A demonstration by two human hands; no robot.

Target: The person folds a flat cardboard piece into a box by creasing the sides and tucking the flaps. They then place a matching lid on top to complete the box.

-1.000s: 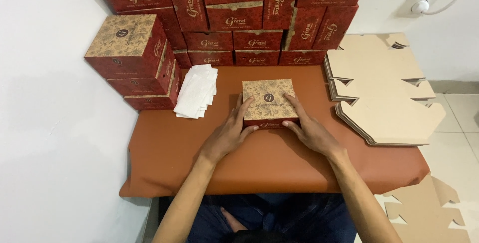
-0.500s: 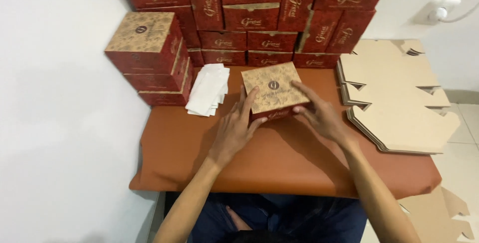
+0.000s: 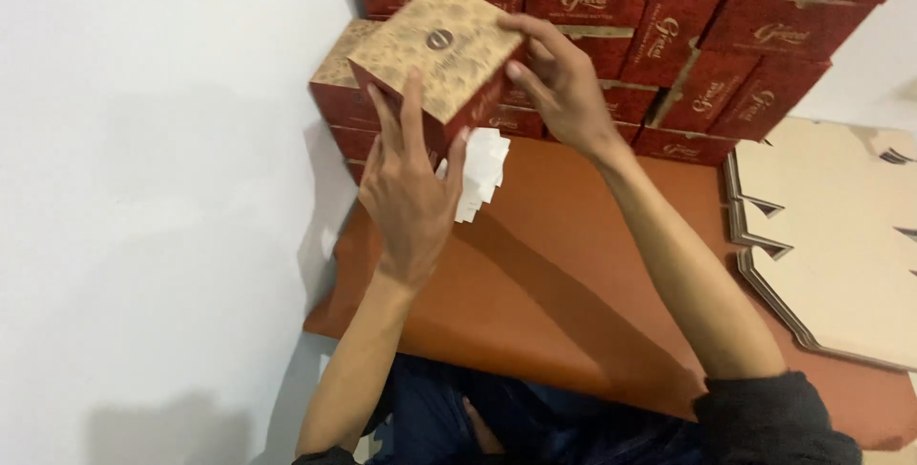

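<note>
Box [image 3: 441, 52] now lifted off table [image 3: 564, 274], both hands' fingers [image 3: 411, 116] grasping it.

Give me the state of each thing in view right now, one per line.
Folded box: closed, lifted off the table, tilted, held in both hands.
Left hand: gripping the box's near side.
Right hand: gripping its far side.
Stacked red boxes: closed, piled against the wall.
Flat cardboard blanks: unfolded, stacked at the table's right.
White paper pieces: loose pile on the table.
Table: covered in brown.
</note>
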